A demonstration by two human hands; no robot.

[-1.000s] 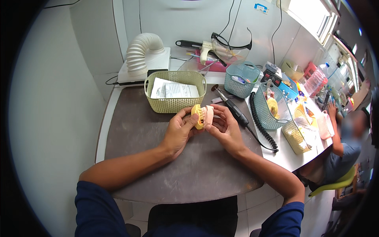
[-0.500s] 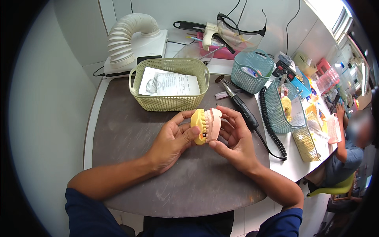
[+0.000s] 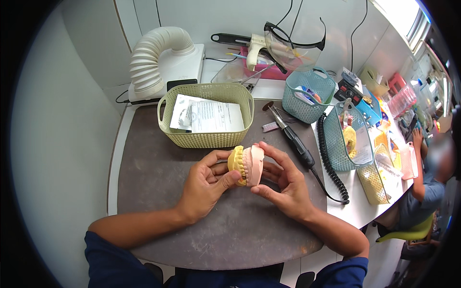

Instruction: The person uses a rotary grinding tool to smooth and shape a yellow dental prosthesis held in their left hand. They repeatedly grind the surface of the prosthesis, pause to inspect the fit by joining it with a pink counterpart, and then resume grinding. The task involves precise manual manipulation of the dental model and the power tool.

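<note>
Above the dark desk mat [image 3: 158, 187], my left hand [image 3: 204, 185] is closed on a yellow plaster dental model [image 3: 234, 166], its thumb along the near end. A pink plaster dental model [image 3: 255, 165] is held from the right by my right hand [image 3: 287, 185], thumb at the near end and index finger at the far end. The two casts stand on edge with their rows of teeth pressed against each other. Some of my fingers are hidden behind the casts.
Beyond my hands stands a green basket [image 3: 206, 140] with papers. A rotary handpiece [image 3: 295, 144] with a coiled cord and a small brush [image 3: 270, 126] lie to the right. Blue baskets [image 3: 307, 113] line that side; a co-worker [image 3: 422, 187] sits far right.
The two casts have come closer together, and the dark gap at their near end has shrunk. The whole view has shifted, so the desk sits slightly lower.
</note>
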